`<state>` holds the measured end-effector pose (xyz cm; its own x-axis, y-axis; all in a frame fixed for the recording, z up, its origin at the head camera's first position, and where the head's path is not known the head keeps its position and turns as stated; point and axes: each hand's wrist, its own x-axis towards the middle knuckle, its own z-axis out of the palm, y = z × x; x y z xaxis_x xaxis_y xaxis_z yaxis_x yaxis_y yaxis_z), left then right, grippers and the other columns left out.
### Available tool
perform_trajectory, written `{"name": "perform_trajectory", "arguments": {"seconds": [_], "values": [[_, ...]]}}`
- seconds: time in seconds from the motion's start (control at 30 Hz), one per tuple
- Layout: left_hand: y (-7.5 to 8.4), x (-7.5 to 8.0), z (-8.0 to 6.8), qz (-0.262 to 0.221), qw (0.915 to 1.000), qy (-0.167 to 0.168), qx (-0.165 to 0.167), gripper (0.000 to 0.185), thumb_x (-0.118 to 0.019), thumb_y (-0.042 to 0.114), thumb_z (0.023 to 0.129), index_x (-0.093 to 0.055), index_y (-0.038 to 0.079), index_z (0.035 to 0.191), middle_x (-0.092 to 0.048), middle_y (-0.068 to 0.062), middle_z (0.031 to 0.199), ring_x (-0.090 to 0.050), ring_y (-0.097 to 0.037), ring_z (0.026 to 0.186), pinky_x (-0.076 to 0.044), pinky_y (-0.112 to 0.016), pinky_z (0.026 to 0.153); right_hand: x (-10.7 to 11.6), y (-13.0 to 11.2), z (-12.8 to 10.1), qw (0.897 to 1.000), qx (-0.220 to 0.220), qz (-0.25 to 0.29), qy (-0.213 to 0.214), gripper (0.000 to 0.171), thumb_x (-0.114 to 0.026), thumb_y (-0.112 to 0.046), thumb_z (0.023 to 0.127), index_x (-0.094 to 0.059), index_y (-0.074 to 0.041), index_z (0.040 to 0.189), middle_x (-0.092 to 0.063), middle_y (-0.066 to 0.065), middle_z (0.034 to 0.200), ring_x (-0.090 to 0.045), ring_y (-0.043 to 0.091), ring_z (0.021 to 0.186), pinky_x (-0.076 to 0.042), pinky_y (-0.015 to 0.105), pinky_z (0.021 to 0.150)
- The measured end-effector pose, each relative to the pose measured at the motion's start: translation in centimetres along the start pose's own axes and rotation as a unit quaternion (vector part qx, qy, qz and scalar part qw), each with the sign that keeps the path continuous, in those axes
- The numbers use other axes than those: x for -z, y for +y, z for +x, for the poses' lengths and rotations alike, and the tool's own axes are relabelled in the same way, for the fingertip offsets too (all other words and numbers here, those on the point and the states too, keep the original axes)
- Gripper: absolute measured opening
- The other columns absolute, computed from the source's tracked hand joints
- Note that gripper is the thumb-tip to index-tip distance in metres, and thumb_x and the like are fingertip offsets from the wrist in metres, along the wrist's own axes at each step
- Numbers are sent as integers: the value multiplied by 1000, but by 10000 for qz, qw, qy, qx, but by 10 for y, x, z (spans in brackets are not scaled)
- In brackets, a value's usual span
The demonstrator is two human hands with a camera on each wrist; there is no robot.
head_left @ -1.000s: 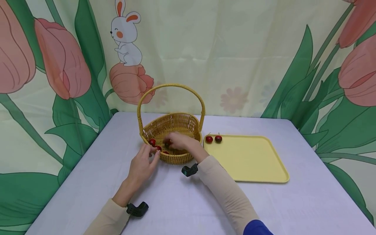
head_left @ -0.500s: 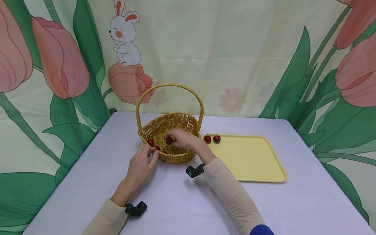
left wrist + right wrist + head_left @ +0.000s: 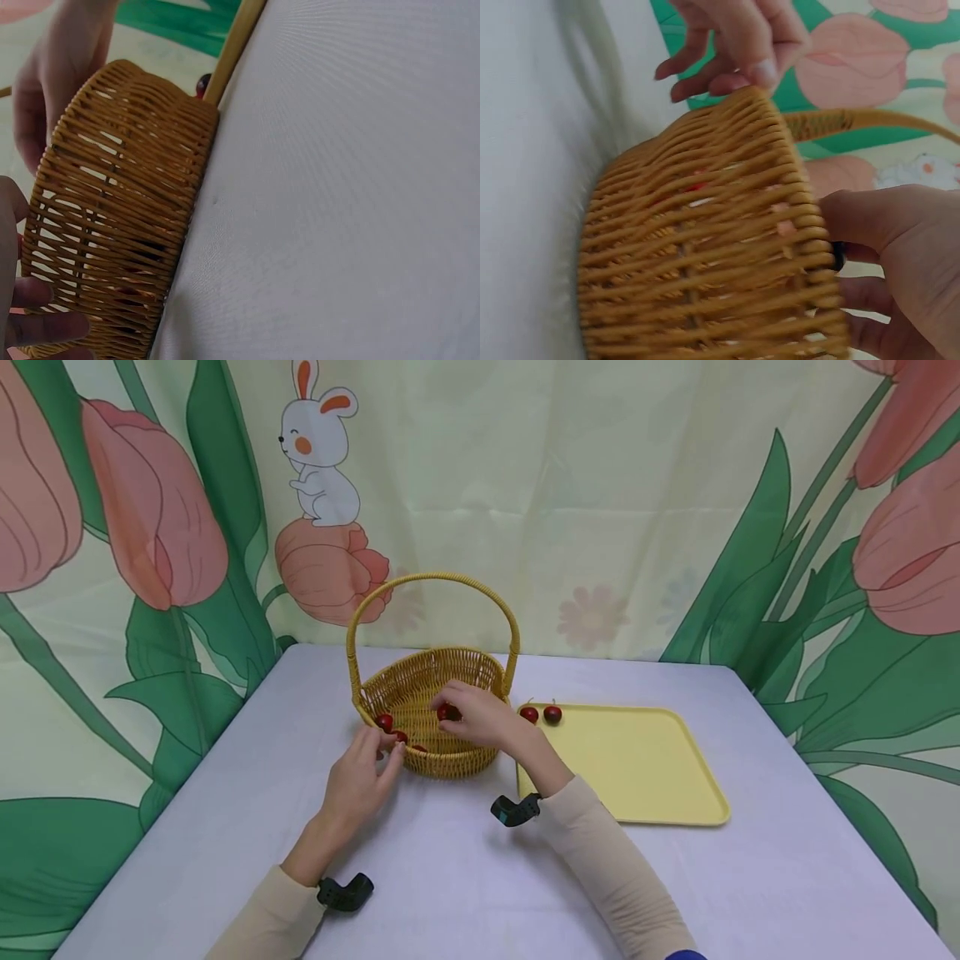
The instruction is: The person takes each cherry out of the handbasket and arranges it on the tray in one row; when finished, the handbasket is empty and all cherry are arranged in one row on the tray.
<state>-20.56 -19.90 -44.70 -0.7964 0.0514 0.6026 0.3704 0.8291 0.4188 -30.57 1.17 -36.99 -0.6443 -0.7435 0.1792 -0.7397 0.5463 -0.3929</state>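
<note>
My left hand (image 3: 358,781) grips the front left rim of a woven wicker basket (image 3: 453,766) with an arched handle. In the right wrist view the left thumb (image 3: 763,73) lies at the rim, and other fingers hang outside the wall. Over the basket's inside, my right hand (image 3: 480,718) pinches a dark red cherry (image 3: 447,712), partly hidden by the fingers. Beside the left fingertips, a few more cherries (image 3: 385,722) lie in the basket. Two cherries (image 3: 552,715) with stems sit at the back left corner of a yellow tray (image 3: 637,768).
The tray stands on the white-covered table (image 3: 450,868), just right of the basket. The basket's tall handle (image 3: 435,577) arches over its opening. Behind the table hangs a curtain (image 3: 465,485) printed with tulips and a rabbit. Both wrists wear black cameras (image 3: 516,810).
My right hand has lifted the cherry from the basket's bottom and carried it slightly right. My left hand keeps its place on the rim.
</note>
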Motion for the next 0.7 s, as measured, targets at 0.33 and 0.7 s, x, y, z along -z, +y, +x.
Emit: {"name": "perform_trajectory", "arguments": {"seconds": [0.33,0.7], "values": [[-2,-3,-1,6,10000,34,7,19,-62,23,98,-60,5,106,-60,-8,100,-64,-22,86,-56,-37,69,18,2,-33,9982,-23,97,586,31,-72,-17,92,-66,-5,120,-51,8,128,-62,17,104,-54,31,91],[-1,-1,-1,51,9999,-46,100,20,-61,24,99,-60,6,107,-59,-6,100,-63,-22,86,-56,-37,69,43,26,-59,9908,-76,571,1226,29,-71,-5,91,-69,-8,120,-50,11,118,-62,22,98,-57,40,84]]}}
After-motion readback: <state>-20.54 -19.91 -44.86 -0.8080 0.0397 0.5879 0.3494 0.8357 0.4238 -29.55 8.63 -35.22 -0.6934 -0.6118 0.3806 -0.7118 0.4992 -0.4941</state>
